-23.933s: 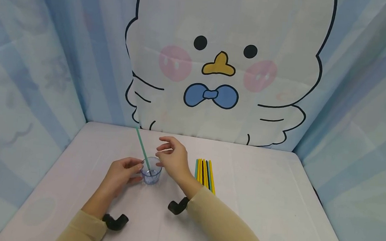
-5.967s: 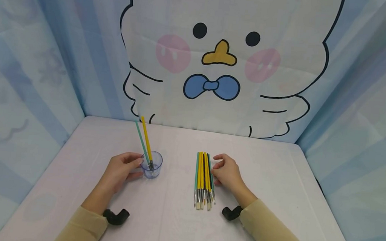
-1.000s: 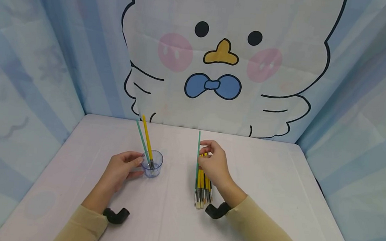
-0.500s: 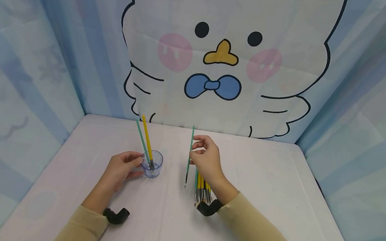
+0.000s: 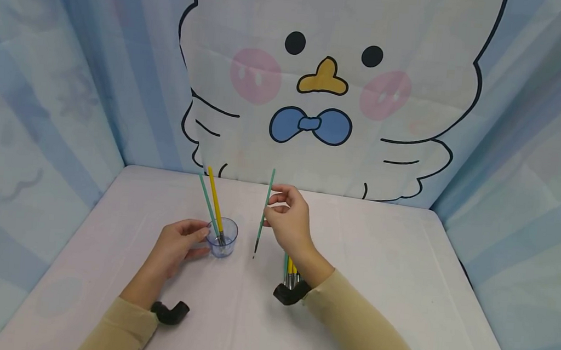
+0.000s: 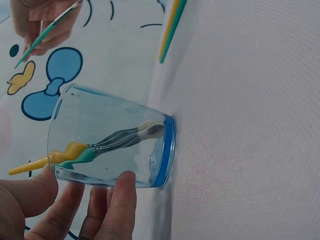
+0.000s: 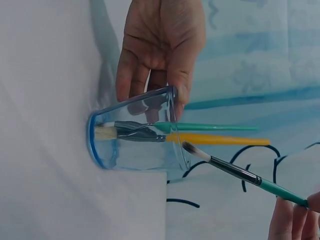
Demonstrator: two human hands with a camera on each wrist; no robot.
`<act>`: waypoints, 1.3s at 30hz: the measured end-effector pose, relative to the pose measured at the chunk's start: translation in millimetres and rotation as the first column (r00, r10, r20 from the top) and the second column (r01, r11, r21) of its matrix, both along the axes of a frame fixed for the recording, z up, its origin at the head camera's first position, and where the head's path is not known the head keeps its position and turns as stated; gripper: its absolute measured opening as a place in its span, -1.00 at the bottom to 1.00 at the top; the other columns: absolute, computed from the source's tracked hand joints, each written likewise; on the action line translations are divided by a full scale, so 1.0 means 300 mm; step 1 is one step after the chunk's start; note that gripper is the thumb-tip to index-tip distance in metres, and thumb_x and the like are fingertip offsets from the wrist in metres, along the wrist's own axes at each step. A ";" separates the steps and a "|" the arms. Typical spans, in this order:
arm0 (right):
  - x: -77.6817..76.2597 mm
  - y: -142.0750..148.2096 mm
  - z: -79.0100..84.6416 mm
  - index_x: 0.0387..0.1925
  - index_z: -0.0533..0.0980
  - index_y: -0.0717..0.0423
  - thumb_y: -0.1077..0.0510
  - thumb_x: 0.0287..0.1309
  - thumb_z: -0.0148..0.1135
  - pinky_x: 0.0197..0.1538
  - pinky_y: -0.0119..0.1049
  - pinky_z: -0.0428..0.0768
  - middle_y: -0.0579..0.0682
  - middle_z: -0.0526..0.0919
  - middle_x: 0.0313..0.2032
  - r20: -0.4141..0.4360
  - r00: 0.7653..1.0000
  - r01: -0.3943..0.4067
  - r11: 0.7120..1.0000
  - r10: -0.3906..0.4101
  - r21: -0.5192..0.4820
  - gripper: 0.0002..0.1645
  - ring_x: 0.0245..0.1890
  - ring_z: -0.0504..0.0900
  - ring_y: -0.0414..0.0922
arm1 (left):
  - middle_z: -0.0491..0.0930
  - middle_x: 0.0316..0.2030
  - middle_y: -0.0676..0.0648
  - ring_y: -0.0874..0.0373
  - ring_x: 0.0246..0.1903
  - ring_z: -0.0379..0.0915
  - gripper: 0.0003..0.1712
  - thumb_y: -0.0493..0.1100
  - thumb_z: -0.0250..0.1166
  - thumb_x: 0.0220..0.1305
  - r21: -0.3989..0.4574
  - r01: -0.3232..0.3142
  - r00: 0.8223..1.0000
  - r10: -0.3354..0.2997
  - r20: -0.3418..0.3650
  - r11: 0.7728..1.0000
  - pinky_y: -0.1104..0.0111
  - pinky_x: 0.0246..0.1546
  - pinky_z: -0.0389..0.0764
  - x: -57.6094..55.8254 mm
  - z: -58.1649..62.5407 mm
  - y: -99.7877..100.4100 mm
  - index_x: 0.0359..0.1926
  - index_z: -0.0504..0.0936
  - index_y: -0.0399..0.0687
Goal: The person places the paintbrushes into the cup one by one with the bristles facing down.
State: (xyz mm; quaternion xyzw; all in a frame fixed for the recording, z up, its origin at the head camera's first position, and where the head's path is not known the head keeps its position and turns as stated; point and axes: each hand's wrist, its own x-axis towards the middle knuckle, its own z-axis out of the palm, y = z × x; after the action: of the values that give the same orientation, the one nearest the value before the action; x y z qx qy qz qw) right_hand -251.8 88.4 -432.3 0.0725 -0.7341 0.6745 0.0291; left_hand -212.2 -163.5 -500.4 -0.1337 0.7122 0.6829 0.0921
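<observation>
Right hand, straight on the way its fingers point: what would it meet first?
Probably the yellow brush leaning in the cup: in the head view, the right hand points left towards its handle. Depth is unclear, so it might pass in front or behind.

A table (image 5: 382, 271) under a pale, faintly pinkish cloth carries everything here. Its fine weave shows in the left wrist view, and a faint blue-grey round patch (image 5: 59, 295) marks the cloth toward the front left. A clear, blue-tinted cup (image 5: 229, 241) stands upright on it, left of the middle, its base flat on the cloth. To the right of the cup and apart from it lie several brushes (image 5: 290, 272), side by side — green and yellow handles, metal ferrules toward the near edge — partly hidden from above.
</observation>
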 end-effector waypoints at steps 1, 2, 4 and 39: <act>-0.001 -0.007 0.002 0.27 0.53 0.14 0.46 0.24 0.22 -0.22 -0.08 0.91 0.02 0.59 -0.16 -0.002 1.000 -0.002 1.000 0.002 -0.005 -0.44 -0.35 0.62 -0.15 | 0.60 0.14 -0.16 0.10 0.04 0.63 -0.55 -0.15 0.33 0.56 0.000 -0.002 1.000 0.002 0.001 1.000 0.26 0.05 0.87 0.000 0.000 0.000 0.36 0.60 -0.22; -0.003 -0.015 0.004 0.26 0.53 0.12 0.47 0.24 0.22 -0.21 -0.04 0.91 0.01 0.59 -0.17 -0.003 1.000 -0.002 1.000 0.002 -0.010 -0.44 -0.35 0.63 -0.15 | 0.60 0.14 -0.16 0.10 0.04 0.63 -0.55 -0.15 0.33 0.56 0.000 -0.004 1.000 0.004 0.003 1.000 0.26 0.05 0.87 0.000 0.000 0.001 0.36 0.60 -0.21; -0.005 -0.029 0.008 0.26 0.53 0.14 0.47 0.24 0.23 -0.18 0.04 0.91 0.00 0.59 -0.17 -0.009 1.000 -0.005 1.000 0.005 -0.020 -0.44 -0.35 0.63 -0.15 | 0.60 0.14 -0.16 0.09 0.05 0.63 -0.55 -0.15 0.33 0.56 0.000 -0.007 1.000 0.007 0.004 1.000 0.26 0.04 0.87 0.000 -0.001 0.001 0.35 0.60 -0.21; -0.090 -0.167 -0.052 0.26 0.52 0.13 0.47 0.31 0.26 -0.19 -0.18 0.91 0.03 0.58 -0.15 -0.123 0.987 -0.108 0.994 0.103 -0.032 -0.48 -0.30 0.63 -0.17 | 0.58 0.25 -0.25 -0.01 0.13 0.63 -0.53 -0.13 0.33 0.57 -0.011 0.008 1.000 -0.008 -0.008 1.000 0.21 0.07 0.86 -0.004 -0.005 -0.001 0.37 0.59 -0.22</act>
State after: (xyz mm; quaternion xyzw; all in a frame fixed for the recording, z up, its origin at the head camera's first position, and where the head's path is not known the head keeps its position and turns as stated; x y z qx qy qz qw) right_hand -278.8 38.3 -448.0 0.1516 -0.7130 0.6835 0.0391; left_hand -213.3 -163.8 -501.9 -0.1287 0.7168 0.6792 0.0916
